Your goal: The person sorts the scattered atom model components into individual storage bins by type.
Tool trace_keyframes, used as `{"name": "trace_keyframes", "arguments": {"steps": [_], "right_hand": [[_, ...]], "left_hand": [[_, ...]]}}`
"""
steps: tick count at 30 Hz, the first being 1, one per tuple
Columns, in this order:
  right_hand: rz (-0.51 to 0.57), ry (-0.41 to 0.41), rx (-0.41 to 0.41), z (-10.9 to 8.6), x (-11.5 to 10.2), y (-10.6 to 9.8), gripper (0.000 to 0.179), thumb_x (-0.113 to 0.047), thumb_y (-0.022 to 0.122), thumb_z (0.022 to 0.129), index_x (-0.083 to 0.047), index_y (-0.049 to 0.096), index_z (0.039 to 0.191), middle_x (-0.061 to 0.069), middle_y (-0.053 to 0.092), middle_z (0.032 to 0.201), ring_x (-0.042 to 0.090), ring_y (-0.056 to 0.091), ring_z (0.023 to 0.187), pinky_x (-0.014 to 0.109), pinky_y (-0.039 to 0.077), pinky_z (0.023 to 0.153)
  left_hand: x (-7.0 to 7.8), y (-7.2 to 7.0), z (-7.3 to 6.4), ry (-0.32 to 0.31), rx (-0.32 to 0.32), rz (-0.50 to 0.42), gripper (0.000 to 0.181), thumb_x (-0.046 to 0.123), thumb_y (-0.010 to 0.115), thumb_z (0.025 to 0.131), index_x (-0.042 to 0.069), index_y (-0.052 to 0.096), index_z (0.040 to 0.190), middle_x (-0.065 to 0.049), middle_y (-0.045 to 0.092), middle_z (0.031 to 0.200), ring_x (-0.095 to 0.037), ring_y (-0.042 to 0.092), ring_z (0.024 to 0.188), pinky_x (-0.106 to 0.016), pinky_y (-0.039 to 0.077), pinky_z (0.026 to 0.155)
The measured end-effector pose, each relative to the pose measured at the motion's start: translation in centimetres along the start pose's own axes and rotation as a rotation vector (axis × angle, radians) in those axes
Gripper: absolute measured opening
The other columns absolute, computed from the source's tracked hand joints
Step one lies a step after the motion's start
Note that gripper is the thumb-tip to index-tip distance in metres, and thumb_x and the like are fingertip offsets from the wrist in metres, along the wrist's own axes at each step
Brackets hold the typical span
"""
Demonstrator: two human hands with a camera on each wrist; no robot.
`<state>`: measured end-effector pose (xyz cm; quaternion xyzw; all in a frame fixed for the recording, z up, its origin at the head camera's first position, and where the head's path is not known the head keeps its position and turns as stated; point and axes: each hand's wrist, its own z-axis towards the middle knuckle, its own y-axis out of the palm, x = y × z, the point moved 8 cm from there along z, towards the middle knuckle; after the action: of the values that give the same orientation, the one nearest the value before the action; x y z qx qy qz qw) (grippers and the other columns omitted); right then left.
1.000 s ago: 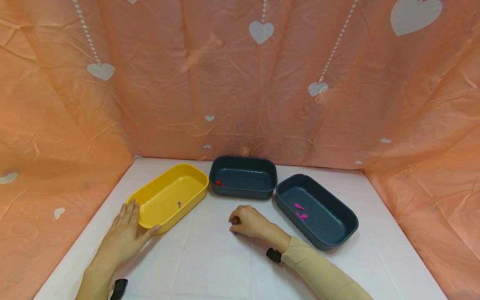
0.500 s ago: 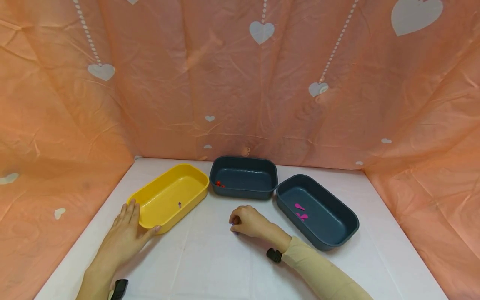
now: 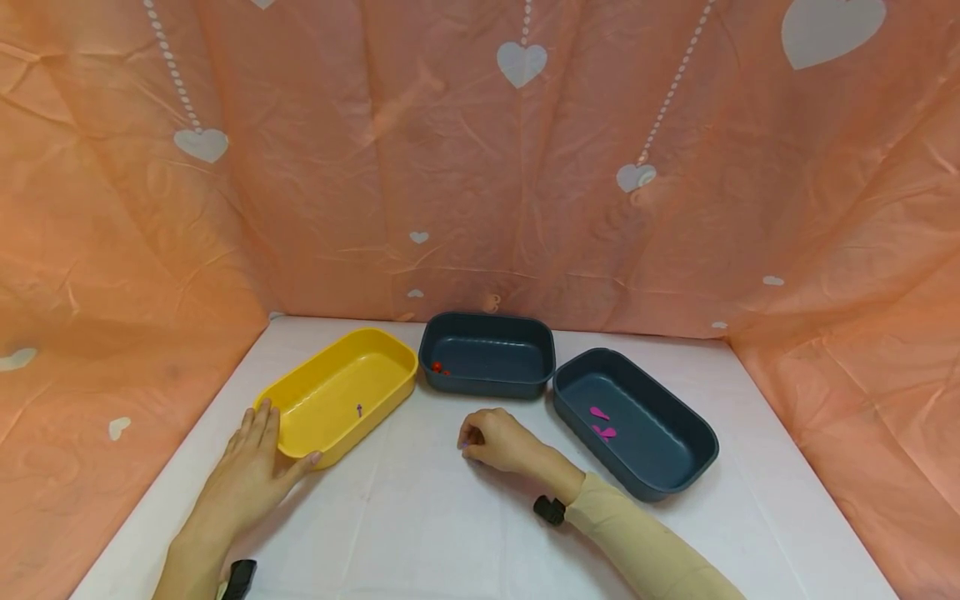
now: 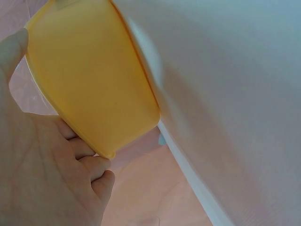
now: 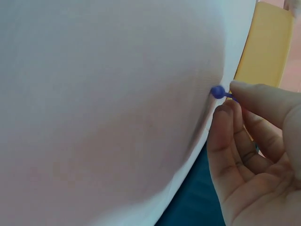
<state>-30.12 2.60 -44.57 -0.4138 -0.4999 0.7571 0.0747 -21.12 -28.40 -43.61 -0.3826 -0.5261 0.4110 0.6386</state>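
In the head view, my left hand (image 3: 243,475) rests with straight fingers on the near left end of the yellow bin (image 3: 337,383). The left wrist view has the thumb and fingertips touching the bin's rim (image 4: 63,117). My right hand (image 3: 498,439) is over the white table, in front of the dark bins. Thumb and fingertips pinch a small purple ball-headed piece (image 5: 217,92) with a thin stem, close to the cloth; most of its stem is hidden by the fingers. A similar purple piece (image 3: 359,410) lies inside the yellow bin.
A dark blue-grey bin (image 3: 487,387) at the back holds small red pieces (image 3: 437,367). Another dark bin (image 3: 675,417), angled at the right, has several flat pink pieces (image 3: 600,412). An orange curtain (image 3: 450,167) with hearts surrounds the white table (image 3: 420,517).
My right hand has shifted very slightly upward, and less of the purple shows below its fingers in the head view. The left hand and the bins stay put.
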Motion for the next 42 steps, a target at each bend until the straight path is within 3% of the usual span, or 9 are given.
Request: {"name": "trace_keyframes", "arguments": {"steps": [12,19,30,42], "right_hand": [[0.036,-0.036,0.071,1.1,-1.1,-0.6,0.012,0.0,0.075,0.088,-0.009,0.072,0.096,-0.002,0.067,0.083,0.005,0.058,0.075,0.018,0.051,0.07],[0.082,-0.1,0.192,2.2,-2.4,-1.2,0.01,0.0,0.075,0.088,-0.006,0.073,0.097,0.005,0.071,0.089,0.008,0.064,0.075,0.017,0.055,0.07],[0.231,-0.112,0.365,4.8,-3.7,-2.1,0.015,0.003,0.075,0.086,-0.001,0.073,0.099,0.009,0.073,0.091,0.016,0.069,0.076,0.018,0.058,0.07],[0.431,-0.005,0.371,9.3,-4.8,-1.1,0.011,0.002,0.074,0.092,0.002,0.072,0.103,0.014,0.075,0.093,0.013,0.072,0.074,0.018,0.06,0.067]], "left_hand": [[-0.1,0.1,0.0,-0.001,-0.004,-0.002,0.108,0.059,0.059,0.101,-0.022,0.013,0.154,-0.04,0.003,0.165,-0.056,0.002,0.154,-0.065,0.004,0.125],[-0.1,0.1,-0.1,-0.002,0.0,-0.001,0.107,0.059,0.059,0.101,-0.022,0.014,0.154,-0.04,0.005,0.165,-0.056,0.004,0.154,-0.065,0.006,0.126],[0.1,-0.1,-0.1,-0.004,0.006,-0.002,0.108,0.06,0.059,0.1,-0.021,0.015,0.155,-0.04,0.006,0.165,-0.057,0.006,0.153,-0.065,0.007,0.126],[-0.1,0.0,-0.1,-0.004,0.008,-0.003,0.108,0.06,0.06,0.1,-0.021,0.015,0.155,-0.039,0.005,0.166,-0.057,0.006,0.154,-0.066,0.009,0.125]]}}
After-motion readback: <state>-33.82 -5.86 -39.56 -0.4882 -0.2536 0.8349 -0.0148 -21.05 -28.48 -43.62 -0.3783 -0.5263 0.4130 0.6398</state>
